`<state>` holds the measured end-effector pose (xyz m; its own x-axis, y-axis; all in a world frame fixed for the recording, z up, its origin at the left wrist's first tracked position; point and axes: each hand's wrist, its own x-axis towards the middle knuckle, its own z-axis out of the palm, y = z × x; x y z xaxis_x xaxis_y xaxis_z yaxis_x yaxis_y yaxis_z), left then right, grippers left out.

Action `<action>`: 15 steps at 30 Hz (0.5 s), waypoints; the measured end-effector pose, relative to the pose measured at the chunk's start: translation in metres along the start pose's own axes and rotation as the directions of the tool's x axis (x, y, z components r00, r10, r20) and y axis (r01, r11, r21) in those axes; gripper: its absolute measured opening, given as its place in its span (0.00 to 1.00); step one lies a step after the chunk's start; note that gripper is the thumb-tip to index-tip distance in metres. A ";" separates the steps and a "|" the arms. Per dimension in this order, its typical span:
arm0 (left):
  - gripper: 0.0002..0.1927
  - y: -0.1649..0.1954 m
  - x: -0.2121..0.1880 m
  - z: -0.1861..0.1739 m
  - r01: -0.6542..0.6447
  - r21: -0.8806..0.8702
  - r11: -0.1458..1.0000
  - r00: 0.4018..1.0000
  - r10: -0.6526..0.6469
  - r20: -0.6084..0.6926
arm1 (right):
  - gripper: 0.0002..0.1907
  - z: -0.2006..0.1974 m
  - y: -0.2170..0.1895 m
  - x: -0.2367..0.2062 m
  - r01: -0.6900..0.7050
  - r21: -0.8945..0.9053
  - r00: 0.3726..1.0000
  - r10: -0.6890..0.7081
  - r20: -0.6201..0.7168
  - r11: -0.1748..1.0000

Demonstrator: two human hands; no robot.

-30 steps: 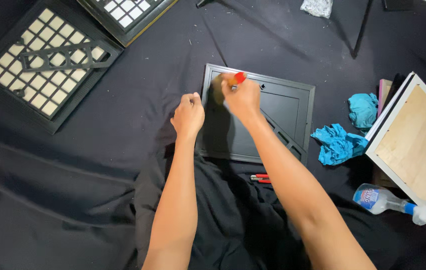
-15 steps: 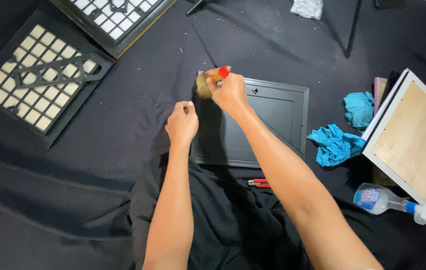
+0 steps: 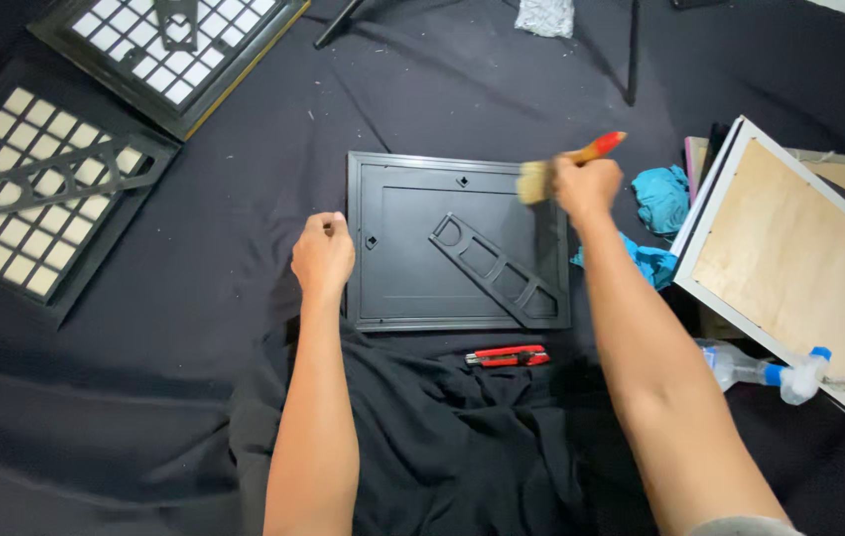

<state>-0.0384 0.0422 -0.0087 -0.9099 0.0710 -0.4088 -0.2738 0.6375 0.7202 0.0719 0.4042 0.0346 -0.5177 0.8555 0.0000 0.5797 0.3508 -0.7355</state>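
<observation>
Brushing step: the right hand (image 3: 586, 187) grips a red-handled brush (image 3: 569, 165) at the upper right corner of the black frame back (image 3: 457, 241), lying face-down on dark cloth (image 3: 194, 298). The left hand (image 3: 322, 255), loosely fisted and empty, steadies the frame's left edge; the next stroke probably calls for light, even pressure.

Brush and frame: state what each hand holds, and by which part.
The right hand holds the brush by its red handle, just behind the bristles. The left hand holds nothing; it is closed at the frame's left edge.
</observation>
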 end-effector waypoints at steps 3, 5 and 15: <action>0.20 -0.001 0.002 0.001 -0.012 0.020 1.000 1.000 0.012 -0.014 | 0.11 -0.019 0.019 0.009 0.164 -0.021 0.986 -0.165 -0.038 0.986; 0.21 -0.002 0.003 0.001 -0.045 0.013 0.999 0.998 0.045 -0.034 | 0.14 -0.021 0.026 0.007 0.054 0.282 0.975 -0.112 0.192 0.958; 0.24 0.000 -0.002 -0.004 -0.009 -0.046 0.999 1.000 0.008 -0.019 | 0.12 -0.033 0.026 0.016 0.284 -0.225 0.957 -0.259 0.132 0.932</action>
<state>-0.0382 0.0392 -0.0052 -0.9179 0.0615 -0.3921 -0.2796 0.6009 0.7488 0.0992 0.4398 0.0377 -0.7286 0.6774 0.1015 0.5349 0.6553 -0.5333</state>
